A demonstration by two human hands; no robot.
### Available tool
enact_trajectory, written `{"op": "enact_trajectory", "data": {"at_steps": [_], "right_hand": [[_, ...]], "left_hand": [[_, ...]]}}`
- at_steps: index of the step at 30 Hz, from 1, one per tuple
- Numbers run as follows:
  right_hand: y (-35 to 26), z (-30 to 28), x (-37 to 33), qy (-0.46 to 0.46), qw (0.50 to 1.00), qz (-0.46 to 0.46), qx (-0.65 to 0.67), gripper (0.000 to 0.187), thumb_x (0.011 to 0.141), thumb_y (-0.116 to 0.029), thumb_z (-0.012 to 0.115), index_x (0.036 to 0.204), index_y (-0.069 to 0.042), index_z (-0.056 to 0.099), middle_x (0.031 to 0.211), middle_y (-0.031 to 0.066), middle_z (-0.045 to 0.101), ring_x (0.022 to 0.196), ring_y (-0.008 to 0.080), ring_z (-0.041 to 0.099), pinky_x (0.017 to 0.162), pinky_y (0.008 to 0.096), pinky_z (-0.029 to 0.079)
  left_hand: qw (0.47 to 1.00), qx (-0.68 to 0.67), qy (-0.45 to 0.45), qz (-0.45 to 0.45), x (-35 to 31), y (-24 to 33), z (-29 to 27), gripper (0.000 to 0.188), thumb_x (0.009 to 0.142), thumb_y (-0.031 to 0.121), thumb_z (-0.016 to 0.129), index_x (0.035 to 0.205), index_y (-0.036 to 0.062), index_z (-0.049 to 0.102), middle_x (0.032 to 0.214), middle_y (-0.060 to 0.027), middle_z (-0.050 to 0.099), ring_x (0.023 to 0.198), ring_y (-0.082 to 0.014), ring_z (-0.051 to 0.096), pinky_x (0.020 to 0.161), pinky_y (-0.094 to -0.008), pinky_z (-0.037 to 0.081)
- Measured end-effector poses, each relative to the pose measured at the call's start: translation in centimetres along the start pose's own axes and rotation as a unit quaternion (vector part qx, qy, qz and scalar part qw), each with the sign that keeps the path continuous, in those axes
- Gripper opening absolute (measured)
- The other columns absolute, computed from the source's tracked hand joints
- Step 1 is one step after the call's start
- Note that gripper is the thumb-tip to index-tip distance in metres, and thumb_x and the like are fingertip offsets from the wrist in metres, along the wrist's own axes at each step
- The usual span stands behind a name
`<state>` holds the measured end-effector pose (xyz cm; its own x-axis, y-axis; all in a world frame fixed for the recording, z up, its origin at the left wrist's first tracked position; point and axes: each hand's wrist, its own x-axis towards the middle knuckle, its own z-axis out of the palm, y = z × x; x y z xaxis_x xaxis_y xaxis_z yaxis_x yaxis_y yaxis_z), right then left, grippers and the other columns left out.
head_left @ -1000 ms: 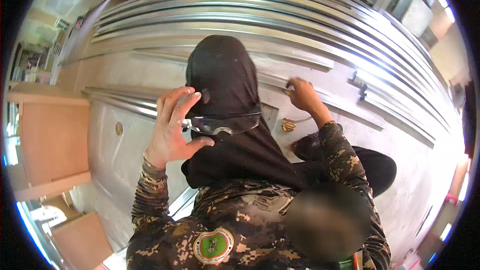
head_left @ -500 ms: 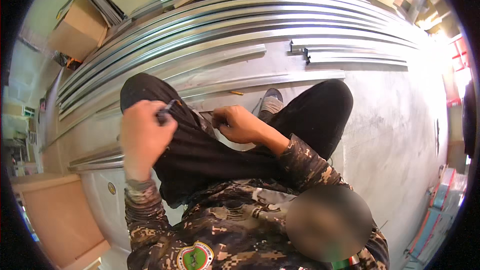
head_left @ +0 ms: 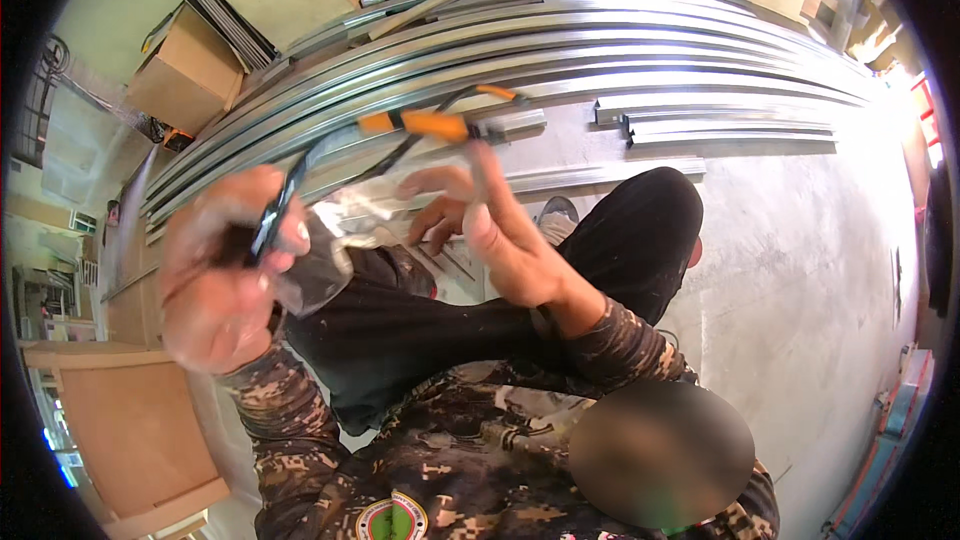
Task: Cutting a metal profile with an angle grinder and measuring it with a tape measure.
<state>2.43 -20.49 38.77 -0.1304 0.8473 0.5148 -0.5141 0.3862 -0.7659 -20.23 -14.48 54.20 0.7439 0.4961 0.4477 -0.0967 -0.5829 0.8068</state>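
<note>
A pair of safety glasses (head_left: 435, 125) with clear lenses and black-and-orange temples is held up in front of my knees. My left hand (head_left: 225, 270) is closed around one side of the frame, next to a black temple; motion blurs its fingers. My right hand (head_left: 515, 245) is beside the lenses, fingers stretched apart, its index fingertip close to the end of an orange temple. I cannot tell whether that fingertip touches it. Below the hands are my black-trousered legs (head_left: 430, 340), bent at the knees.
Long metal profiles (head_left: 560, 50) lie in rows across the floor ahead. Shorter profiles (head_left: 730, 130) lie to their right. A cardboard box (head_left: 185, 75) stands at the far left, a wooden box-like piece (head_left: 135, 420) at the near left. Red-and-grey equipment (head_left: 890, 440) is at the right edge.
My left hand has moved left and turned, and the glasses now show spread out with their lenses visible. My right hand has risen and its fingers have opened from a curl.
</note>
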Motion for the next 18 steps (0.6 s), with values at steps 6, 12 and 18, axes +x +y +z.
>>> {"op": "enact_trajectory", "data": {"at_steps": [6, 12, 18], "right_hand": [[-2.9, -2.7, 1.0, 0.090, 0.990, 0.011, -0.110, 0.034, 0.108, -0.026, 0.046, 0.133, -0.004, 0.048, 0.108, 0.0090, 0.056, 0.086, 0.0109, 0.055, 0.069, 0.0251, 0.047], [-8.3, -2.5, 1.8, 0.083, 0.943, -0.152, -0.284, 0.018, 0.097, -0.015, 0.046, 0.087, -0.002, 0.054, 0.084, 0.0146, 0.060, 0.070, 0.0172, 0.055, 0.064, 0.0274, 0.045], [-13.3, 0.3, 2.2, 0.004, 0.886, -0.276, -0.372, 0.009, 0.094, -0.019, 0.063, 0.101, -0.014, 0.060, 0.091, 0.0093, 0.063, 0.070, 0.0161, 0.060, 0.058, 0.0269, 0.054]], "left_hand": [[0.932, -0.304, 0.135, -0.144, 3.3, -2.1, 3.6, 0.023, 0.079, 0.023, 0.057, 0.080, 0.0001, 0.053, 0.076, -0.0078, 0.047, 0.073, -0.0168, 0.041, 0.069, -0.0304, 0.034], [0.909, -0.397, 0.129, -0.007, 4.5, -4.5, 4.7, 0.038, 0.098, 0.043, 0.059, 0.075, 0.0155, 0.045, 0.083, 0.0005, 0.040, 0.081, -0.0158, 0.043, 0.084, -0.0333, 0.036], [0.871, -0.438, 0.205, 0.087, 3.6, 0.6, 5.4, 0.031, 0.085, 0.016, 0.077, 0.071, 0.0182, 0.050, 0.084, 0.0026, 0.041, 0.087, -0.0099, 0.048, 0.095, -0.0383, 0.038]]}}
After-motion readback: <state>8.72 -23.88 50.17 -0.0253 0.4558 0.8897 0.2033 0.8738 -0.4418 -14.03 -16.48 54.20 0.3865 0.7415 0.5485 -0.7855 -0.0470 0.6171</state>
